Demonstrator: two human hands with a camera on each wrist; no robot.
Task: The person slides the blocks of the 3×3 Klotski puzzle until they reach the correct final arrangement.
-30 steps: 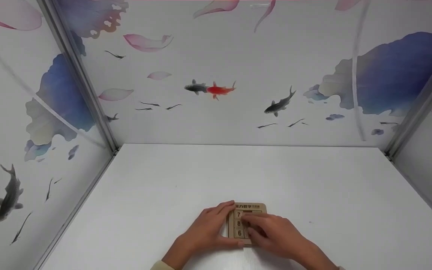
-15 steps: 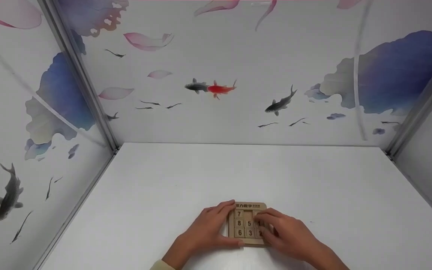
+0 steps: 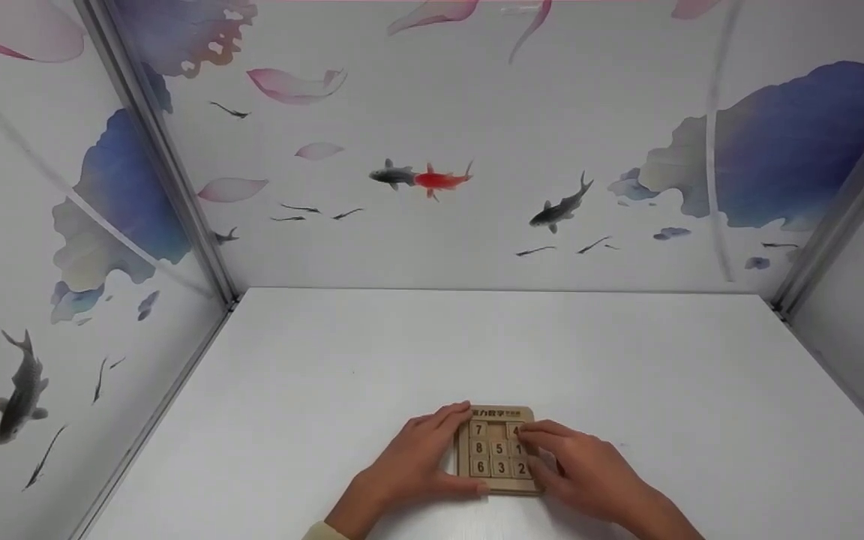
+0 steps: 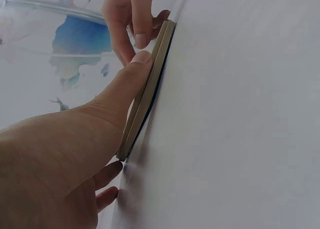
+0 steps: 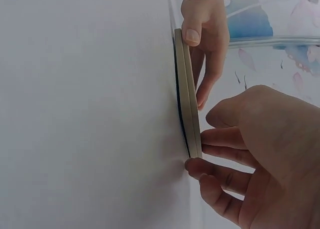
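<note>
The wooden number puzzle (image 3: 499,486) lies on the white table (image 3: 327,345). The left hand (image 3: 417,454) grips its left side, thumb at the near rim; the right hand (image 3: 582,469), thumb and fingers loosely parted, is at its right edge, perhaps touching the 4 tile (image 3: 514,430).

The flat wooden board (image 3: 503,486), which bears dark characters (image 3: 493,412), lies on the white table (image 3: 289,360) and holds eight numbered tiles (image 3: 499,448) (a gap (image 3: 496,430) is between 7 (image 3: 479,430) and 4 (image 3: 514,430)).
</note>
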